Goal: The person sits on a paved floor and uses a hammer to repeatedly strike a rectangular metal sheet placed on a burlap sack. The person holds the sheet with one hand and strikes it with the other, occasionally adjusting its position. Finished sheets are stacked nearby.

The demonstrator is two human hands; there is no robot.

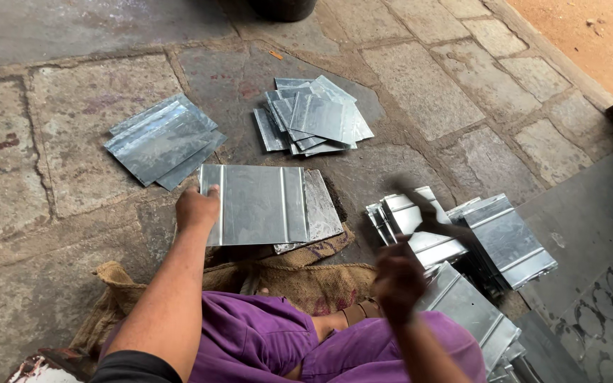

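1. Motion blur smears the right hand [399,280] over the sheet pile [462,248]; its grip cannot be told.
2. The left hand [196,209] clutches the metal sheet [257,206] by its left edge, flat on the stone floor [72,142], ribs running away from the person.

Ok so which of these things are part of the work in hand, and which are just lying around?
In hand:
left hand gripping the ribbed metal sheet
right hand, blurred, over the right-side sheets
far sheet piles

Lying about:
burlap sack
dark pot
stone floor
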